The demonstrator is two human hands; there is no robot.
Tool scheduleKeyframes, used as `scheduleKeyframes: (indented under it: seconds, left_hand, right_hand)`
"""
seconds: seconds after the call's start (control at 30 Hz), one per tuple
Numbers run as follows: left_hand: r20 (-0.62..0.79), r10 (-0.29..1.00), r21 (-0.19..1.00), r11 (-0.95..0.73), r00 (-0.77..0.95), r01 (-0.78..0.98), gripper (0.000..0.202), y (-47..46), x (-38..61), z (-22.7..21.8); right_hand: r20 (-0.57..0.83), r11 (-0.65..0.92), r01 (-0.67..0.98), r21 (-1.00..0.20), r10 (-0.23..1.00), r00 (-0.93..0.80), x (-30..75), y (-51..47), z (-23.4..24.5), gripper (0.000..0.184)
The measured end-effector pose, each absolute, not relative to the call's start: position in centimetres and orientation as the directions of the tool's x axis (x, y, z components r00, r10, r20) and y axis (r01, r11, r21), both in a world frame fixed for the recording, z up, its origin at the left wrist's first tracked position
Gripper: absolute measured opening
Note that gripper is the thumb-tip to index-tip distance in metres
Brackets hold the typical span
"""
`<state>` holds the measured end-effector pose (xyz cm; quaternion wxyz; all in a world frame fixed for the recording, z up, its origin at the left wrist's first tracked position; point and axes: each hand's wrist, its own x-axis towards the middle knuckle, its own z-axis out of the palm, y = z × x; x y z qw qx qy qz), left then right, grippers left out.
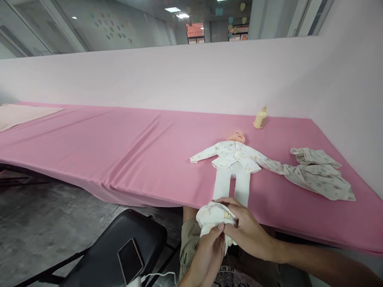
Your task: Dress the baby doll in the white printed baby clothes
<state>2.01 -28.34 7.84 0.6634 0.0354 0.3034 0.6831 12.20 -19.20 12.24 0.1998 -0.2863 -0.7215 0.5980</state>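
A baby doll (232,159) lies on its back on the pink table (119,151), head towards the wall, dressed in a white printed top and white leggings. At the table's near edge, by the doll's feet, both my hands grip a bunched white baby garment (213,217) with a small yellow print. My left hand (206,253) pinches it from below, fingers closed. My right hand (245,227) wraps over its right side, fingers closed on the cloth.
Another printed baby garment (318,177) lies crumpled to the doll's right. A small cream bottle (260,118) stands near the wall. A black chair (116,251) with a phone (131,260) and a white cable is at my left. A folded beige cloth (20,113) lies far left.
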Motion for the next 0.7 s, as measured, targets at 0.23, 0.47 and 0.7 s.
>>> scheduleKeyframes:
  seconds: [0.23, 0.47, 0.7]
  left_hand:
    - [-0.306, 0.947, 0.501, 0.073, -0.098, -0.863, 0.036, -27.9, 2.0, 8.9]
    - [-0.258, 0.964, 0.615, 0.113, -0.064, -0.78, 0.018, -27.4, 2.2, 10.0]
    - [-0.19, 0.976, 0.702, 0.061, -0.103, -0.71, 0.022, -27.7, 1.7, 9.0]
  right_hand:
    - [-0.107, 0.043, 0.178, -0.983, 0.656, -0.747, 12.3, -18.1, 11.4, 0.017]
    - [-0.341, -0.111, 0.324, -0.94, 0.389, -0.856, 12.6, -15.5, 9.8, 0.016]
    - [-0.1, 0.313, 0.351, -0.883, 0.604, -0.791, 11.9, -15.3, 10.7, 0.005]
